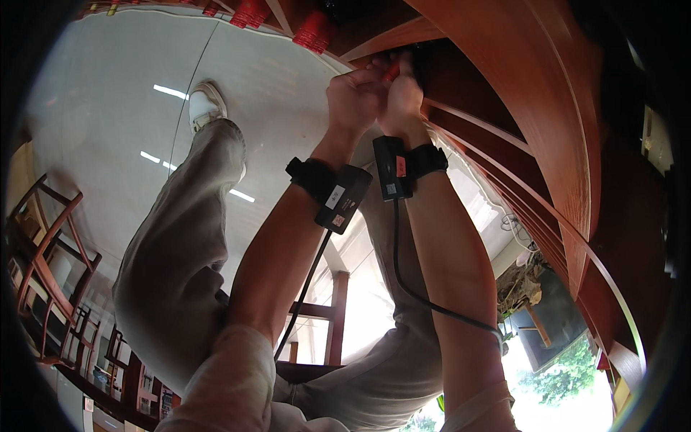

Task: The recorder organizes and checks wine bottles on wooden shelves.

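Observation:
My left hand (353, 102) and my right hand (402, 97) are close together at the top centre, beside the dark underside of a reddish-brown wooden piece. Between their fingers is a small red object (393, 70), gripped by my right hand; its kind is not clear. The left fingers are bent next to it, and whether they grip it too is hidden. Above and left of the hands hangs a red tassel or ribbed red bundle (314, 33), with another (249, 13) farther left. Each wrist wears a strapped black box with a cable.
Curved wooden panels (518, 97) and slats rise close on the right. My legs are spread over the grey floor (119, 124). A wooden chair (54, 259) stands at the far left. A piece of rough driftwood or rock (521, 286) lies at the lower right.

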Available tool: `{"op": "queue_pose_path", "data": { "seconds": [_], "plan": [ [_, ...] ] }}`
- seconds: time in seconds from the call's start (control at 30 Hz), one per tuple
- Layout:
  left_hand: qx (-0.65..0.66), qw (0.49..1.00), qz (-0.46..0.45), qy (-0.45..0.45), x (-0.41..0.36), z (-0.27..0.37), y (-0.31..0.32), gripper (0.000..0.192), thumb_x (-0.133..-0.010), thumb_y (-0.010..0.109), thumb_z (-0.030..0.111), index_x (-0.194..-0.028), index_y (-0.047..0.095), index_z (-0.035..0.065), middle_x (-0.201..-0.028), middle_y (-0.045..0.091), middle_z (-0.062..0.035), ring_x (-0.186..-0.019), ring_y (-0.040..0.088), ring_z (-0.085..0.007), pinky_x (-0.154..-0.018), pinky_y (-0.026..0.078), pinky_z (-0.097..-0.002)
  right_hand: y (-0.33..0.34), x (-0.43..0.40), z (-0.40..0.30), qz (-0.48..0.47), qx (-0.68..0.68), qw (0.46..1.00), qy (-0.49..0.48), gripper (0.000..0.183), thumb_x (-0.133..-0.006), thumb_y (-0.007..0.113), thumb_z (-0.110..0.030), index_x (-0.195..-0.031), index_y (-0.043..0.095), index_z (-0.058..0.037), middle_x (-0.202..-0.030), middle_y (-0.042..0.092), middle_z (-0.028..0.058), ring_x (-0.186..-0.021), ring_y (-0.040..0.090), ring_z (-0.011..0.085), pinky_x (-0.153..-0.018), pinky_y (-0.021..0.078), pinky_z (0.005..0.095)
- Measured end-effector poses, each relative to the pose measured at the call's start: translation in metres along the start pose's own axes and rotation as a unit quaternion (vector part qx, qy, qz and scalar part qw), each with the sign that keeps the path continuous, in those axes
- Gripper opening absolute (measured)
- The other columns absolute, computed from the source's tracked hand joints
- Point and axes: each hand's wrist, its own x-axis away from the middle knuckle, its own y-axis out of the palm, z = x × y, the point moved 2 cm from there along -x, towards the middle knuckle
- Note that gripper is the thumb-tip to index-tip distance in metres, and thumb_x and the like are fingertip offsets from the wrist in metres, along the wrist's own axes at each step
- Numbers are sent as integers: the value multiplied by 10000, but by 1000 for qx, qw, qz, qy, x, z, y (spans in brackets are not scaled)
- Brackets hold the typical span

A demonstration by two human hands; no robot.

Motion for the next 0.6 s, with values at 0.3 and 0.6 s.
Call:
{"op": "queue_pose_path", "data": {
  "seconds": [0.3, 0.6],
  "plan": [
    [47, 999, 11, -5, -1, 7, 7, 217, -788, 639, -63, -988, 715, -29, -889, 714, -65, -809, 608, -79, -724, 512, -234, -10, -3, 12, -12, -5, 1000, 6, 513, -926, 497, -556, -1105, 609, -89, -1044, 634, 31, -938, 567, 164, -757, 455, 288],
    [-6, 1000, -31, 1, -6, -4, 2, 247, -808, 673, -1, -1047, 641, -60, -920, 704, -114, -793, 648, -121, -688, 531, -259, -22, 2, 33, -114, -55, 991, 41, 558, -874, 506, -655, -1053, 579, -131, -1007, 597, 26, -991, 530, 147, -882, 395, 318]
  ]
}}
